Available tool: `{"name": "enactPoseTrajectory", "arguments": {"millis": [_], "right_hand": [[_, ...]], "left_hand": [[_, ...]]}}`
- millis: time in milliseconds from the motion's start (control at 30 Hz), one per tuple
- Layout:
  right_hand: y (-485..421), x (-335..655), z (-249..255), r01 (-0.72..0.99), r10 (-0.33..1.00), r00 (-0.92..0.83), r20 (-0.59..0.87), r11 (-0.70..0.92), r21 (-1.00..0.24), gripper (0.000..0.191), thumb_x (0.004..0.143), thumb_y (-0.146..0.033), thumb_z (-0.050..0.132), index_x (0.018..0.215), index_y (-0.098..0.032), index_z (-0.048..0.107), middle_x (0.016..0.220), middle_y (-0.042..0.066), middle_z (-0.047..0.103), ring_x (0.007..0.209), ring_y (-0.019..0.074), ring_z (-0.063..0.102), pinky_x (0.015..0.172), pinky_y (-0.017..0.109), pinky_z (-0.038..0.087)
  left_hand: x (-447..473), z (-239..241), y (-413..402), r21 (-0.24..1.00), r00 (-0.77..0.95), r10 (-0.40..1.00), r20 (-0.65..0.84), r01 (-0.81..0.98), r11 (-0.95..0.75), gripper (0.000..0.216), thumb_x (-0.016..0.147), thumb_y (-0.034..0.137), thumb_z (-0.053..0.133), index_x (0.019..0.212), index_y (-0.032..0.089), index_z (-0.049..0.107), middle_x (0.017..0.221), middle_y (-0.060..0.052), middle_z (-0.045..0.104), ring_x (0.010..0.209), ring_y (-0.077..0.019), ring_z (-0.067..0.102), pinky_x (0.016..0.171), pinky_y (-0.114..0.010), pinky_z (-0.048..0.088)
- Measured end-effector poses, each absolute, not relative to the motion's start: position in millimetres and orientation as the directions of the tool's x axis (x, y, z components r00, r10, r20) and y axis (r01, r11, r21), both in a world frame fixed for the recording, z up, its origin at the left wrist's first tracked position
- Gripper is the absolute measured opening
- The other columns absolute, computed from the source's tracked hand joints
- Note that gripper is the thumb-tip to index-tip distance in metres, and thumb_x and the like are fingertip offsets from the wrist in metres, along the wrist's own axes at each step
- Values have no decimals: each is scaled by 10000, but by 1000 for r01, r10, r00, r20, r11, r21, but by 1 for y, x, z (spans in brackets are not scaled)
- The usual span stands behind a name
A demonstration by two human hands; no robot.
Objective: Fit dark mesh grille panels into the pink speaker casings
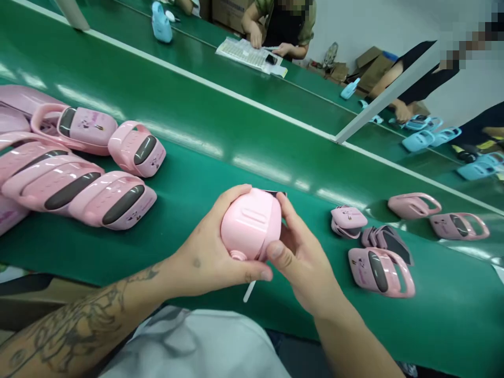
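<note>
Pink cases (114, 200), at least five with dark windows (74, 191), crowd the counter (189, 210) at left, their print (138, 213) too small to read. Centrally, the left hand (210, 249) and right hand (305, 257), half-curled, hold one pink shell (252, 223) above the counter. Rightward lie stacked covers (348, 217) and three handled cases (380, 270).

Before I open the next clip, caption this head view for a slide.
Two hands hold a rounded pink case over a green table, with pink handled covers lying on both sides.
</note>
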State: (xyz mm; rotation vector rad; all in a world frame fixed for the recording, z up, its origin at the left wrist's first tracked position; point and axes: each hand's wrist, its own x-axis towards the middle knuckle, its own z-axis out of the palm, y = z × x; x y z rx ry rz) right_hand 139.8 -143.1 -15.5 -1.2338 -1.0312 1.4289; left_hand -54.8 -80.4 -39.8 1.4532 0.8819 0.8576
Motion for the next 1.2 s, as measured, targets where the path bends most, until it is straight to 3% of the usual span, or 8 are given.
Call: {"name": "enactPoseTrajectory", "arguments": {"millis": [100,233,433,600,700,867,1100,1200], "right_hand": [[-157,133,-34,-178,952,-98,-290,-303,-936,1163,851,-600,926,1771,-297,282,1817,129,374,1651,397,433,1297,586,485],[-168,130,-43,-222,913,-163,-374,-403,-888,1274,738,-573,1017,1760,-283,315,1811,138,389,1637,404,454,1318,581,457],[-184,126,-52,-226,883,-160,-441,-468,-854,1262,760,-560,1008,1765,-276,299,1848,138,303,1594,408,515,1278,580,513],[-194,118,-61,-259,897,-121,-425,-442,-859,1257,775,-554,997,1765,-227,296,1843,146,311,1657,402,422,1334,586,452],[-197,117,-59,-265,890,-126,-438,-455,-850,1265,773,-566,995,1769,-242,286,1839,139,324,1638,400,457,1330,590,460],[-198,117,-56,-257,881,-134,-454,-474,-842,1321,673,-525,1063,1749,-243,350,1810,137,393,1631,416,462,1329,590,461],[-199,118,-63,-277,873,-140,-467,-488,-828,1332,659,-512,1072,1744,-224,356,1820,159,362,1639,423,445,1325,602,458],[-200,122,-63,-259,864,-165,-476,-504,-824,1287,711,-535,1040,1749,-232,341,1795,160,410,1628,408,464,1303,588,491]], "left_hand": [[-63,-47,-100,991,400,910,-112,116,70,1160,542,455,1085,1560,327,543,1594,-137,612,1224,-408,767,829,-426,733],[-72,-48,-118,965,382,903,-199,235,113,1086,556,436,1065,1517,281,584,1645,-144,565,1347,-442,697,923,-444,719],[-74,-64,-135,958,409,906,-108,285,-14,949,712,378,951,1542,224,518,1634,-187,561,1385,-409,674,970,-427,693],[-72,-79,-147,959,381,925,-7,264,-101,894,689,350,918,1476,204,518,1614,-216,560,1421,-432,639,994,-466,676],[-71,-81,-152,955,375,927,25,266,-133,880,684,340,900,1465,204,519,1595,-214,574,1435,-427,626,1025,-483,657],[-72,-84,-159,941,351,934,73,285,-181,870,676,354,899,1448,203,527,1570,-222,589,1424,-428,626,1047,-512,636],[-71,-90,-164,936,348,933,92,291,-201,853,707,387,907,1446,212,520,1571,-220,578,1426,-423,629,1091,-536,618],[-72,-86,-162,958,380,925,-29,273,-82,953,639,394,975,1458,250,508,1580,-197,569,1426,-439,623,1046,-539,645]]}}
